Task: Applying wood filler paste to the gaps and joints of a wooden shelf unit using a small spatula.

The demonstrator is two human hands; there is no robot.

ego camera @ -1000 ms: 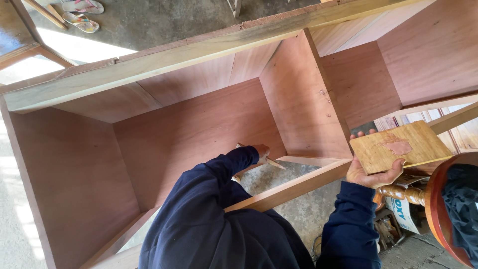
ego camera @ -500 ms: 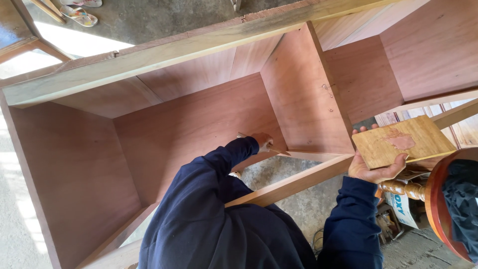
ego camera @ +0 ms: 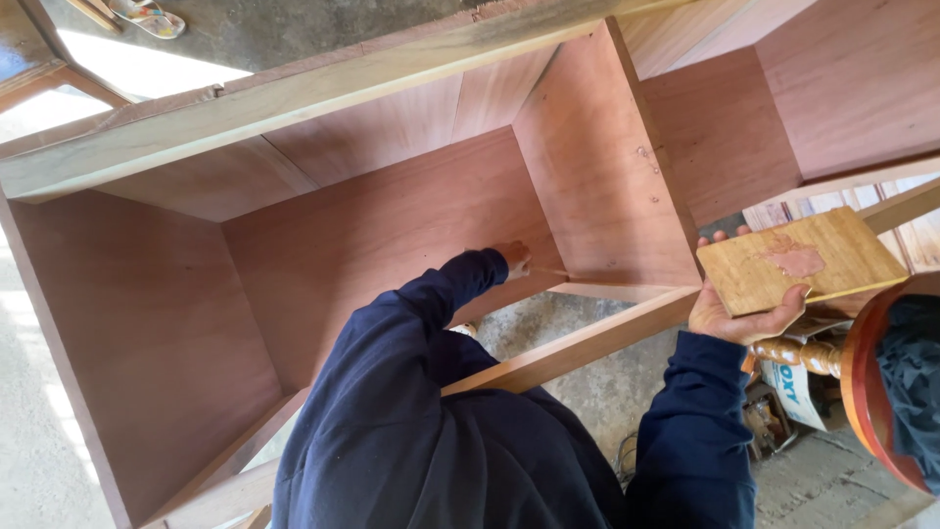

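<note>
A big reddish plywood cabinet carcass (ego camera: 392,225) lies open below me. My left hand (ego camera: 511,261), in a navy sleeve, reaches deep inside and holds a thin stick-like tool (ego camera: 550,271). The tool's tip touches the seam where the back panel meets the upright divider (ego camera: 607,167). My right hand (ego camera: 739,318) stays outside, beyond the front rail (ego camera: 578,348). It grips from below a small flat offcut board (ego camera: 847,250). A dab of pinkish filler paste (ego camera: 795,261) sits on top of the board.
A round red-rimmed wooden piece with a turned leg (ego camera: 860,382) stands at the right, a dark cloth (ego camera: 911,392) on it. A white container (ego camera: 791,387) sits beneath. Sandals (ego camera: 147,18) lie on the concrete beyond the cabinet. Bare floor shows through the cabinet's open bottom.
My left hand has slid a little further in along the corner seam with the thin tool. The right hand has kept the board almost in place.
</note>
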